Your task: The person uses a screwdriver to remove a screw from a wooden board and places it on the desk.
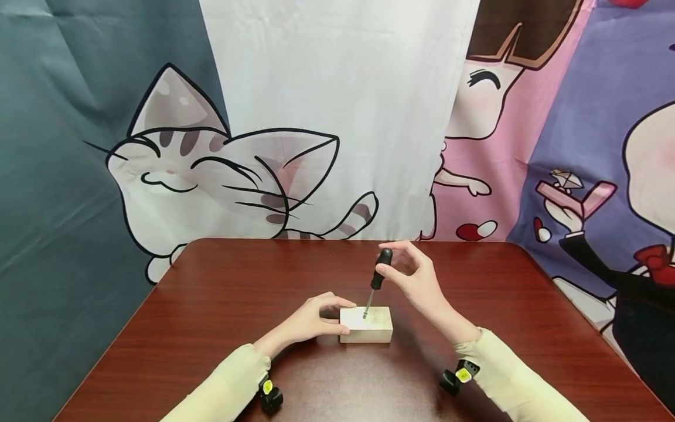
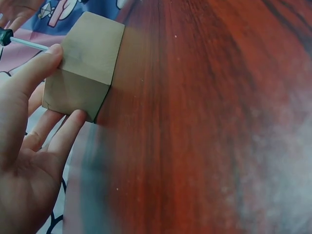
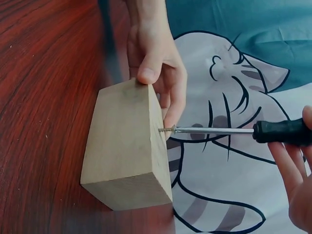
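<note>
Pale yellow left sleeve and right sleeve are worn, slightly wrinkled. A black left wrist camera and right wrist camera are strapped on, each marked bright yellow. Left hand and right hand: bare.

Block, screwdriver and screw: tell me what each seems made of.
Block: probably bare wood, judging by its pale tan, matte faces with faint darker smudges.
Screwdriver: the shaft looks like polished metal, given its bright silvery shine; the black handle could be plastic or rubber.
Screw: apparently metal, brownish and ridged; plating can't be told.
</note>
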`<state>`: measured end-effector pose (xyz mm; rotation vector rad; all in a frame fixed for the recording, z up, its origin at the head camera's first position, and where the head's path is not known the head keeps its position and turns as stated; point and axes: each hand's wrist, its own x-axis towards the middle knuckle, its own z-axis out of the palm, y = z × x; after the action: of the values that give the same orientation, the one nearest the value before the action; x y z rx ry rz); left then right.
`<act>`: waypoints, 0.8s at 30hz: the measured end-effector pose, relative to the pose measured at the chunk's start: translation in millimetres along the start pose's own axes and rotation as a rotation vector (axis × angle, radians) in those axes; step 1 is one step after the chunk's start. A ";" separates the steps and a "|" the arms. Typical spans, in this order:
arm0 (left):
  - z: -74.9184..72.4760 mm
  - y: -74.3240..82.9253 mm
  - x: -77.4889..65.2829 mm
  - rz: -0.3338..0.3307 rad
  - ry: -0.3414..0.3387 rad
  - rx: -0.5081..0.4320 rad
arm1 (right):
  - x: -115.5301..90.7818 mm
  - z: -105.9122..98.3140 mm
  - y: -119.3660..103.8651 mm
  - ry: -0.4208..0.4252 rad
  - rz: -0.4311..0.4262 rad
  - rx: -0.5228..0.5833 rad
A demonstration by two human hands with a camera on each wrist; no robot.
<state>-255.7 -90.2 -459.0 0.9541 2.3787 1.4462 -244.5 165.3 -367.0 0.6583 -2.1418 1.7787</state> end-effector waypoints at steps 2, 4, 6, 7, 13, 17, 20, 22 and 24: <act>0.1 -0.1 0.2 -0.004 -0.002 -0.001 | 0.2 -1.8 1.6 -0.036 -0.002 0.017; 0.2 0.5 -0.2 -0.007 -0.004 -0.010 | 0.4 -3.3 2.8 -0.076 -0.015 0.029; 0.5 1.0 -0.9 -0.011 -0.003 -0.020 | 0.5 -4.1 4.9 -0.113 -0.047 0.035; 0.7 1.1 -1.3 -0.013 -0.003 -0.019 | 0.6 -4.2 6.0 -0.130 -0.066 0.043; 1.9 -0.3 -1.8 -0.019 0.002 -0.030 | -1.2 -0.4 12.1 -0.097 -0.109 0.073; 2.0 -0.6 -1.2 -0.015 -0.001 -0.035 | -2.3 5.2 6.6 0.034 -0.061 -0.026; 1.9 0.1 -1.0 -0.015 -0.001 -0.039 | -0.3 7.1 2.8 0.070 -0.036 -0.061; 1.8 0.9 -1.2 -0.016 -0.002 -0.040 | 1.1 6.4 0.6 0.059 -0.024 -0.064; 1.2 2.0 -1.7 -0.011 -0.005 -0.040 | 3.1 3.7 3.5 0.040 -0.028 -0.060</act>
<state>-253.0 -89.8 -458.1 0.9321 2.3384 1.4800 -248.6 161.6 -369.3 0.6301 -2.1399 1.6919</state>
